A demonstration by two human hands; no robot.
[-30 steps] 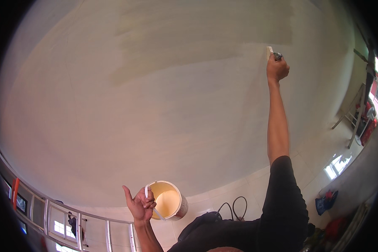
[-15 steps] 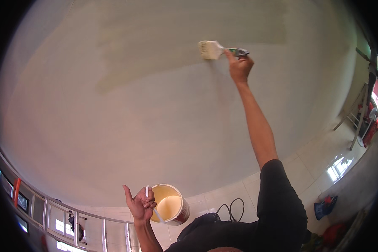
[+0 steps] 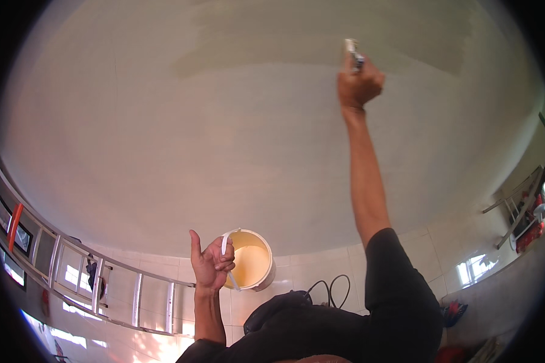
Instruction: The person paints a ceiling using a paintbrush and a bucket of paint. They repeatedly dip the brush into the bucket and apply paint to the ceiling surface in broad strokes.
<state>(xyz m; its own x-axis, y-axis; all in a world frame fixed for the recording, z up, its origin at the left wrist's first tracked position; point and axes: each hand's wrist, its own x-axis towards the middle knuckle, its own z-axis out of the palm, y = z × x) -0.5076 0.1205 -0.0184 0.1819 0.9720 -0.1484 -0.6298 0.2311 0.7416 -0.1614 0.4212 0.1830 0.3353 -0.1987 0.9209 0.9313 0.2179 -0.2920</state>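
Observation:
My right hand (image 3: 360,85) is closed round the handle of a paintbrush (image 3: 351,46), raised high against the pale wall (image 3: 254,151). Seen nearly end-on, the brush shows little of its bristles, which lie by the edge of a darker, wet-looking band (image 3: 284,45) across the upper wall. Low down, my left hand (image 3: 214,263) grips the white handle (image 3: 225,242) of a paint bucket, with the thumb sticking up. Yellowish-cream liquid shows inside the round bucket (image 3: 271,266), which hangs beside the hand.
A metal ladder (image 3: 136,299) with an orange-red part (image 3: 15,225) lies across the lower left. Glossy pale tiles (image 3: 297,272) cover the floor along the wall's foot. A dark looped cable (image 3: 339,284) shows past my body. Metal legs of a stand or stool (image 3: 515,209) stand at the right.
My right hand has moved the brush up and to the right, turning it from sideways to nearly upright. The left hand still holds the bucket. The whole view has shifted a little.

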